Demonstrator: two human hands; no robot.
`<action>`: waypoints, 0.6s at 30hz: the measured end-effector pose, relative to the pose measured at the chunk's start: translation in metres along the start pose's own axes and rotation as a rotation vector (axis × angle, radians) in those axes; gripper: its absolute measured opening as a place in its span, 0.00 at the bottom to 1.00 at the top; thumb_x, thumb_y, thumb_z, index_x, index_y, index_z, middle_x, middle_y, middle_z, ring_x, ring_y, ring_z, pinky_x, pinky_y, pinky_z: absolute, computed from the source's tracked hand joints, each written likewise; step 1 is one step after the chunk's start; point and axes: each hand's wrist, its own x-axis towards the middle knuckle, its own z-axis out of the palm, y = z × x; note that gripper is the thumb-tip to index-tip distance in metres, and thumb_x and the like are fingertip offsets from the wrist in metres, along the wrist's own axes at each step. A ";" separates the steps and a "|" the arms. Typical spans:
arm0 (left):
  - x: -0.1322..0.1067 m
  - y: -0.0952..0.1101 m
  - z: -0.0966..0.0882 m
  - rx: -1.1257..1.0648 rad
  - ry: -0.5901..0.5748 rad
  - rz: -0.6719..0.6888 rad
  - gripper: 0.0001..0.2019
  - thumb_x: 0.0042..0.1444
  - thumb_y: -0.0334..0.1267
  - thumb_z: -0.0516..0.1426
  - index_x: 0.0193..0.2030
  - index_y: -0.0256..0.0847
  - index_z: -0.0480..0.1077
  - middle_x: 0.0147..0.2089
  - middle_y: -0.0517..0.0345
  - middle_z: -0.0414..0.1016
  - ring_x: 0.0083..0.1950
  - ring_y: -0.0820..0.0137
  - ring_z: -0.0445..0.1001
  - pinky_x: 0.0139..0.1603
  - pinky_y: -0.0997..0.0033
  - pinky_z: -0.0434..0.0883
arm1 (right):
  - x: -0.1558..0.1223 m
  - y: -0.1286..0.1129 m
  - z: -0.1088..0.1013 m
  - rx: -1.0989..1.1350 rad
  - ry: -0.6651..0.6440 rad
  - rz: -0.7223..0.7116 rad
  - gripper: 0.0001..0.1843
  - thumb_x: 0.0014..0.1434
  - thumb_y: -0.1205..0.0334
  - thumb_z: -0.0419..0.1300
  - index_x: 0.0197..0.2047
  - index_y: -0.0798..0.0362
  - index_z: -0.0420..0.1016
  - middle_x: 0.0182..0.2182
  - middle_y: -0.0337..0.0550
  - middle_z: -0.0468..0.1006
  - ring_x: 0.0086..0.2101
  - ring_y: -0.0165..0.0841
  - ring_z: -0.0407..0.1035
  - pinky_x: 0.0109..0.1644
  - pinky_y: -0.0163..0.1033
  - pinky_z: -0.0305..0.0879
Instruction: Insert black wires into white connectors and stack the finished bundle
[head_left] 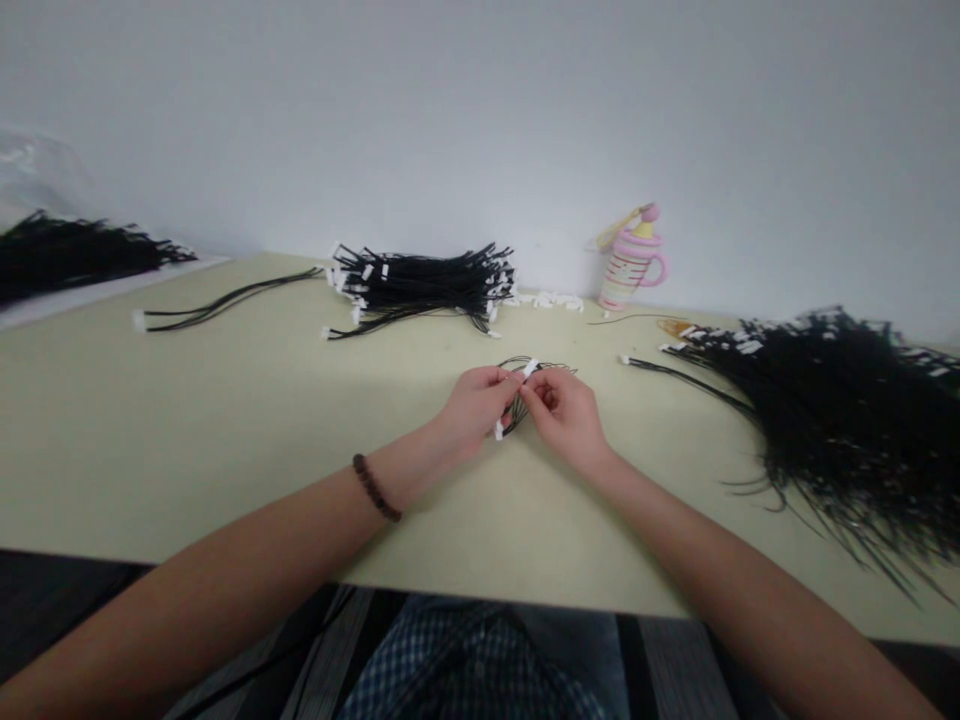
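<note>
Over the middle of the table, my left hand (480, 400) pinches a thin black wire harness near a white connector (530, 368). A second white connector (499, 430) on the same harness hangs just below those fingers. Close on the right, my right hand (566, 410) has its thumb and forefinger pressed together at the wires by the upper connector. Several black wires (517, 412) loop between the two hands. Whether the right fingertips grip a single wire or the connector's edge is too small to tell.
Behind the hands lies a bundle of black harnesses (427, 283), with loose white connectors (551, 300) and a pink-striped cup-shaped bottle (630, 270) beside it. A large wire pile (847, 420) covers the right side. A single harness (225, 300) and another pile (75, 255) lie left.
</note>
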 end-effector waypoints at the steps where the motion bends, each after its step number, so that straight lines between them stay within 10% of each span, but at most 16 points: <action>1: 0.000 0.000 0.001 -0.001 0.000 0.000 0.10 0.53 0.34 0.55 0.22 0.36 0.65 0.19 0.64 0.59 0.17 0.80 0.57 0.17 0.77 0.54 | 0.000 -0.001 0.000 0.004 0.003 0.004 0.07 0.56 0.60 0.55 0.29 0.54 0.69 0.25 0.41 0.69 0.26 0.30 0.63 0.28 0.34 0.58; 18: 0.003 0.013 -0.005 -0.066 0.042 0.017 0.09 0.52 0.33 0.57 0.23 0.35 0.64 0.20 0.65 0.55 0.19 0.81 0.54 0.17 0.79 0.54 | 0.007 0.001 -0.004 0.049 0.055 0.086 0.09 0.55 0.58 0.56 0.29 0.54 0.69 0.23 0.40 0.69 0.24 0.28 0.62 0.26 0.33 0.57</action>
